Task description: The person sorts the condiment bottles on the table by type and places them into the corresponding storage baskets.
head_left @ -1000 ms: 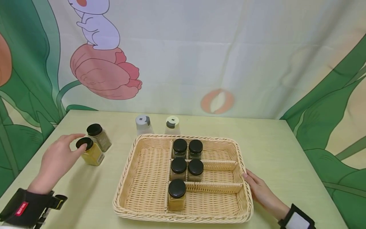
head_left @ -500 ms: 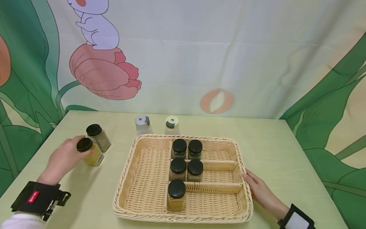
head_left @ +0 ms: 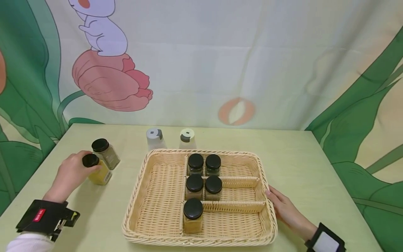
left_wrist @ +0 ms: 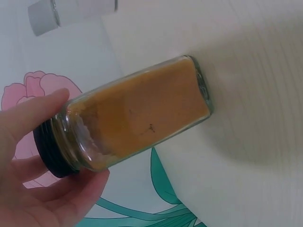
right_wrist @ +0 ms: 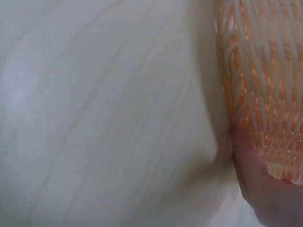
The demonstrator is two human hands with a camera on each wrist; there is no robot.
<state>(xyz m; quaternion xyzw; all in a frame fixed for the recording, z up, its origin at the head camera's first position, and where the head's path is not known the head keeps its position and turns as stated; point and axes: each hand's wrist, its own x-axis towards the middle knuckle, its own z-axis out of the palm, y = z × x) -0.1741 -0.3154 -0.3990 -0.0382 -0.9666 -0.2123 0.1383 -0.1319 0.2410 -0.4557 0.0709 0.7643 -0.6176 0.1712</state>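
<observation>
My left hand (head_left: 70,171) grips a square glass spice jar (head_left: 100,175) of yellow powder around its black lid and neck. In the left wrist view the jar (left_wrist: 142,113) fills the middle, its base close to the table; whether it touches is hard to tell. Directly behind it stands a second black-lidded jar (head_left: 108,156) with grey-brown contents. At the right, my right hand (head_left: 288,210) holds the side rim of a wicker basket (head_left: 201,241), fingertips on the weave. The right wrist view shows those fingers (right_wrist: 251,165) against the basket's side wall (right_wrist: 265,94).
Several black-lidded jars stand in the basket's right-hand compartments, such as a front jar (head_left: 193,218) and a middle jar (head_left: 213,189). Behind the basket are a grey-capped bottle (head_left: 155,139) and a cream-capped bottle (head_left: 187,139). A printed curtain (head_left: 201,70) hangs along the table's back edge.
My left hand has closed in on the yellow jar, its thumb sliding from the lid's edge to the glass below. The right hand stays on the basket rim. The head view has shifted slightly.
</observation>
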